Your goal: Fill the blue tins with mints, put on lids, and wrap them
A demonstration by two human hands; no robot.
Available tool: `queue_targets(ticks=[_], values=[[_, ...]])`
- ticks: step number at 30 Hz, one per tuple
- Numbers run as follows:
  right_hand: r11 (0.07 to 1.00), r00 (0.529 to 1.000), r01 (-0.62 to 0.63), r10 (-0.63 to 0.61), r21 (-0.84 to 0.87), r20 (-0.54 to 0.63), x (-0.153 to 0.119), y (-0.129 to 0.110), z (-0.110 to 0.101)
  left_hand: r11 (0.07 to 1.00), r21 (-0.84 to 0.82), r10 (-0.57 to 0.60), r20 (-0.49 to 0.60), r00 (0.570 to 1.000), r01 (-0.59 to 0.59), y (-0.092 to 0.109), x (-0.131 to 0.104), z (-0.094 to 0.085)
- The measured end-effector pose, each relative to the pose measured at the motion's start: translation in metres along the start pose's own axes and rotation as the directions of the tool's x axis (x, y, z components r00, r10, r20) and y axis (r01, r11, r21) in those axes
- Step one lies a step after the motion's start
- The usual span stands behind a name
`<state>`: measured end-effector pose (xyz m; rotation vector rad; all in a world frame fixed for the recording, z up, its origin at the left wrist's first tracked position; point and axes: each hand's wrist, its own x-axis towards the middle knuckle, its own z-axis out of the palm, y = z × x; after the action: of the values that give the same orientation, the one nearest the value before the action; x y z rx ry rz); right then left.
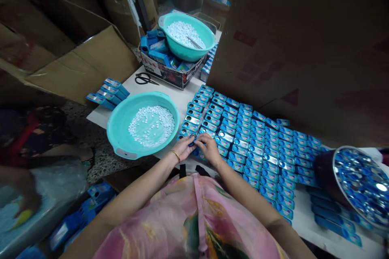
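Head view: L hand has a small blue piece between thumb & fingers, pinched, just above the near-L corner of the rows. R hand has thumb & index pressed tog. at the piece's R edge; can't tell if they grip it too. Gold bangle on L wrist.

Progress (my read): prob. well along. Most blue containers in the mid & R columns show a round blue spot on top; approx. 2 columns at the L end show dark round holes, so those look like what's left. Exact count n/a, too small.

Looks: piece is dark blue, shiny, small, partly hidden by fingers; exact shape unclear. Containers are slim, blue, glossy, w/ printed label, standing in close rows on the white desk.

Nearby: teal bowl L of hands w/ white pellets, bare patch mid-bowl; 2nd teal bowl behind, on a carton; black scissors just beside it; dark pot far R, full of shiny blue/silver bits.
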<state>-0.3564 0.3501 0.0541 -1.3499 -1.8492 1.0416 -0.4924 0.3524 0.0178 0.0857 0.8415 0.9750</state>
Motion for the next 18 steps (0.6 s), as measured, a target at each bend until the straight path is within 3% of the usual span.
queue_targets(ticks=[5, 7, 10, 12, 15, 18], values=[[0.974, 0.957, -0.202, 0.218, 0.099, -0.193, 0.006, 0.013, 0.009, 0.997, 0.067, 0.047, -0.004, 0.999, -0.046, 0.0, 0.003, 0.008], [0.929, 0.932, -0.314, 0.341, 0.196, -0.123, 0.007, 0.019, 0.01, 0.994, 0.094, 0.05, 0.001, 0.999, -0.05, 0.0, 0.003, 0.009], [0.867, 0.897, -0.442, 0.428, 0.229, 0.108, 0.014, 0.03, 0.001, 0.993, 0.103, 0.053, -0.04, 0.998, -0.049, 0.001, 0.003, 0.004], [0.877, 0.887, -0.461, 0.452, 0.138, 0.09, 0.028, 0.037, -0.012, 0.993, 0.106, 0.058, -0.087, 0.994, -0.049, 0.004, 0.003, -0.002], [0.886, 0.902, -0.432, 0.427, -0.168, -0.066, 0.06, 0.044, -0.032, 0.99, 0.131, 0.071, -0.134, 0.988, -0.054, 0.01, 0.001, -0.012], [0.748, 0.893, -0.416, 0.444, -0.517, -0.076, 0.095, 0.046, -0.039, 0.986, 0.155, 0.08, -0.131, 0.988, -0.059, 0.016, -0.004, -0.016]])
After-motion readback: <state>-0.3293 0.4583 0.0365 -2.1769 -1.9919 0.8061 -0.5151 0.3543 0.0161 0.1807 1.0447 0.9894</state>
